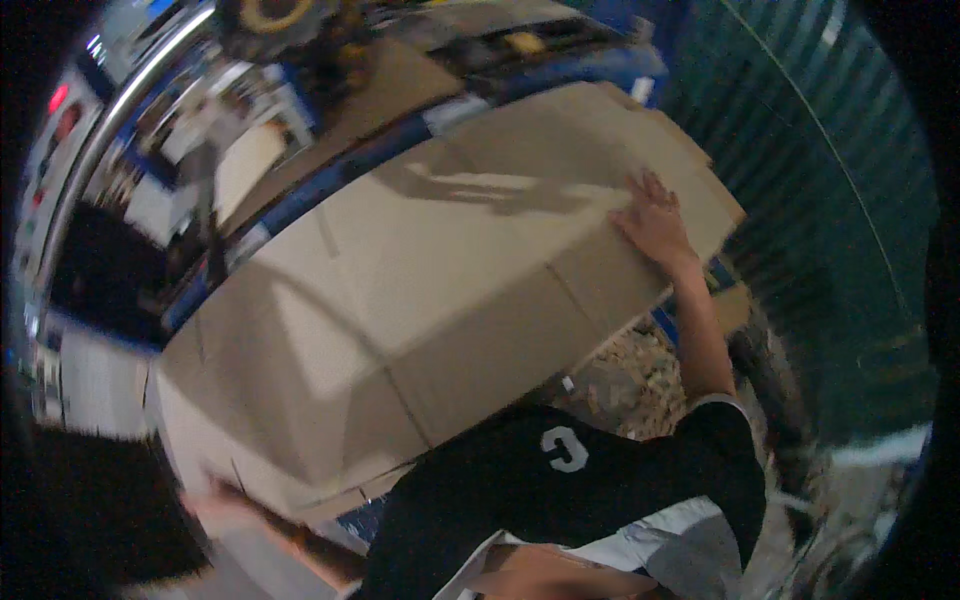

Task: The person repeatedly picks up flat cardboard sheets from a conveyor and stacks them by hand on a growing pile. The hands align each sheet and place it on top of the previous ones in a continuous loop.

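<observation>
A long flat sheet of brown cardboard (420, 290) with crease lines stretches from the lower left to the upper right before me. My right hand (655, 225) lies on its right part, fingers apart, palm toward the board. At the sheet's near left corner is my left hand (225, 505), smeared by motion. Its fingers are too blurred to show whether they grip the edge. Shadows fall across the cardboard.
Behind the sheet runs a blue metal frame (345, 180), with a dark machine part (285, 30) above it. A shiny metal rail (110, 130) curves along the left. Green corrugated sheeting (840, 220) rises at right. Cardboard scraps (635, 385) litter the ground beside me.
</observation>
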Motion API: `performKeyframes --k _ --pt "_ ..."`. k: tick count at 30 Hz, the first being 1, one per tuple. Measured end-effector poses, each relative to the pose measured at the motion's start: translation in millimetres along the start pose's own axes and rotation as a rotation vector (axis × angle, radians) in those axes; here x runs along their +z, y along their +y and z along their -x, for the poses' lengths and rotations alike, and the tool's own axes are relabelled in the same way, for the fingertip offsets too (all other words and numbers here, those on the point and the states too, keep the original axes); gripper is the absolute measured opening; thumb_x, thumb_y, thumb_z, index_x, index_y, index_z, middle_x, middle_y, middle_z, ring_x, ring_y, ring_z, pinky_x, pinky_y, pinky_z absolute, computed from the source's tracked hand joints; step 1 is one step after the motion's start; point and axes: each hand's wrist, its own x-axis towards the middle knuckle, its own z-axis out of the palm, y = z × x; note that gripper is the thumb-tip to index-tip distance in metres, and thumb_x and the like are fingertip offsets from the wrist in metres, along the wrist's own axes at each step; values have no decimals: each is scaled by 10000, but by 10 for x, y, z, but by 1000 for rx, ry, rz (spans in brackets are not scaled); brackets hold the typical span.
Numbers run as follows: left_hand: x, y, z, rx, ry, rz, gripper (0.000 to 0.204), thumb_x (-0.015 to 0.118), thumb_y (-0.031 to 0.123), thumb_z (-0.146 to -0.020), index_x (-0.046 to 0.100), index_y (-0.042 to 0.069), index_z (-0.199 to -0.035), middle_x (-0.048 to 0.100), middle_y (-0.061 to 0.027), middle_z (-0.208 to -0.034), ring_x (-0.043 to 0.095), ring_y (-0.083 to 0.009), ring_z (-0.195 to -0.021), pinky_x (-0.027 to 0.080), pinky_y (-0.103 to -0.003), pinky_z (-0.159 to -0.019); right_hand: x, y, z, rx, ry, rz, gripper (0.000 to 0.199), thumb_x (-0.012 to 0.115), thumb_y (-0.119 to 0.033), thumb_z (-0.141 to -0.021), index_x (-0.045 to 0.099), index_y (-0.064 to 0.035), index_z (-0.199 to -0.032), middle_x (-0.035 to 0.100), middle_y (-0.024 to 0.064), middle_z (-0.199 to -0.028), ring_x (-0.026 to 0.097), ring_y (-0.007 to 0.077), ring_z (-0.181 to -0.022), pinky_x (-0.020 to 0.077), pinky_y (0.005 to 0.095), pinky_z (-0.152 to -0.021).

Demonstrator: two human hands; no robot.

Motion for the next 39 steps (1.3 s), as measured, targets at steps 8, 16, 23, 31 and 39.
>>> performKeyframes --k 8,16,23,31,39 --pt "-415 -1442 523 -797 -34 154 479 571 233 -800 488 42 -1232 430 -166 -1296 369 -315 -1205 246 -426 -1035 365 1422 200 479 173 17 644 572 -450 -781 452 -24 -1249 497 234 -1206 477 359 -1124 394 412 -928" --pt "-1104 -544 237 -1154 382 963 563 464 296 -875 325 23 -1348 226 -246 -1411 205 -352 -1320 150 -535 -1047 652 1919 -56 499 517 -399 430 566 -297 -845 553 -23 -1176 618 139 -1079 590 214 -953 446 339 -830" --pt "-1488 -586 -310 -663 388 1400 396 546 206 -864 419 -60 -1129 318 -227 -1274 368 -362 -1190 330 -464 -1011 500 1794 -114 580 627 -921 458 601 -203 -819 494 62 -1178 572 136 -1126 565 239 -943 438 358 -849" --pt "-1097 -865 -274 -980 -83 1047 320 554 161 -825 533 -42 -1072 522 -22 -773 504 -88 -793 443 -244 -714 -439 921 -3 132 559 -1776 513 590 -150 -792 421 -26 -1260 527 115 -1168 511 258 -1052 402 394 -901" --pt "-1535 195 542 -580 -118 926 309 531 68 -812 543 -29 -1105 534 -122 -1103 523 -203 -1000 435 -345 -869 -1028 -549 1278 -478 732 -1001 511 606 -143 -786 427 -44 -1254 471 138 -1264 476 241 -1126 388 389 -939"
